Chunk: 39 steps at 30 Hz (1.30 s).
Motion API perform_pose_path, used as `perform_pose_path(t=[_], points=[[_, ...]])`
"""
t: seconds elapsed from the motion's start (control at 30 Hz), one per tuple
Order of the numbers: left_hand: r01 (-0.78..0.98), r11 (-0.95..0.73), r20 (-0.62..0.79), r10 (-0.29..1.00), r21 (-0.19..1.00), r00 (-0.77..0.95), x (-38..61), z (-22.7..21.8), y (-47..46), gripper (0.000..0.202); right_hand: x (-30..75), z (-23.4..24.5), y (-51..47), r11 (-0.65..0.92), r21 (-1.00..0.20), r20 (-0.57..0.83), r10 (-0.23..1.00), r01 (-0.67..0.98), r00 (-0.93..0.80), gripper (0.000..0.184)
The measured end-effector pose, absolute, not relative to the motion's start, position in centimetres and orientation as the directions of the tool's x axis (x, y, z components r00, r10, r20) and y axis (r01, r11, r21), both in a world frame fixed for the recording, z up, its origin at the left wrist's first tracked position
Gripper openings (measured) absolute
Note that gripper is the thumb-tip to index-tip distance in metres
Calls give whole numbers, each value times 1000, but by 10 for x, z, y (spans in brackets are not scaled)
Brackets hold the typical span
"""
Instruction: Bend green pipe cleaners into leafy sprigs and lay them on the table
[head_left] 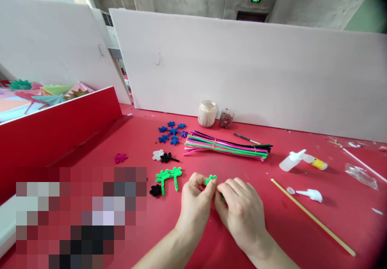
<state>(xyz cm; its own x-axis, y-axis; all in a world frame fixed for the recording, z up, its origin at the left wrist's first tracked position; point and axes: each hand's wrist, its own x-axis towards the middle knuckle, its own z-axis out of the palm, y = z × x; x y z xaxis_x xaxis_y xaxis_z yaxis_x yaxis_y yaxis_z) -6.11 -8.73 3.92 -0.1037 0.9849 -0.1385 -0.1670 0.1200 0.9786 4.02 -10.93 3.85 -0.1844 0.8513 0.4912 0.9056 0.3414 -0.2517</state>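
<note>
Between thumb and fingers my left hand [196,202] pinches a bright green pipe cleaner flower [212,177], its looped petals showing above the fingertips. Close beside it, my right hand [242,206] has its fingers curled around the flower's stem, and a bit of green shows under them. To the left of my hands lie two finished green pipe cleaner flowers [163,176] with stems, and a black flower [155,191] touches one of them. Beyond my hands a bundle of coloured pipe cleaners [226,146] is held with rubber bands.
Blue flowers [173,131] form a snowflake near a white flower [158,154] and a magenta flower [121,158]. A glass jar [207,114] stands by the white board [242,67]. On the right are a glue bottle [290,161], a white nozzle [311,194] and a wooden stick [313,217].
</note>
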Motion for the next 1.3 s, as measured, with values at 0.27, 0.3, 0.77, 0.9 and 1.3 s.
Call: perform_pose_path(t=[0.27, 0.3, 0.77, 0.9, 1.3], points=[[-447, 299, -131, 920, 843, 369, -72, 47, -79, 12, 67, 51, -111, -176, -979, -159, 975, -99, -157, 22], [-464, 318, -124, 907, 827, 401, -73, 49, -79, 10, 69, 50, -111, -260, -933, -220, 959, -251, -177, 20], [-435, 359, -118, 864, 825, 490, -74, 57, -86, 13, 45, 41, -124, -535, -462, -252, 844, -708, -473, 18], [-439, 357, -90, 849, 825, 521, -74, 57, -87, 14, 43, 37, -125, -507, -448, -251, 862, -736, -441, 21], [-320, 197, -95, 947, 927, 307, -68, 59, -88, 15, 41, 34, -125, -293, -736, -216, 956, -610, -198, 20]])
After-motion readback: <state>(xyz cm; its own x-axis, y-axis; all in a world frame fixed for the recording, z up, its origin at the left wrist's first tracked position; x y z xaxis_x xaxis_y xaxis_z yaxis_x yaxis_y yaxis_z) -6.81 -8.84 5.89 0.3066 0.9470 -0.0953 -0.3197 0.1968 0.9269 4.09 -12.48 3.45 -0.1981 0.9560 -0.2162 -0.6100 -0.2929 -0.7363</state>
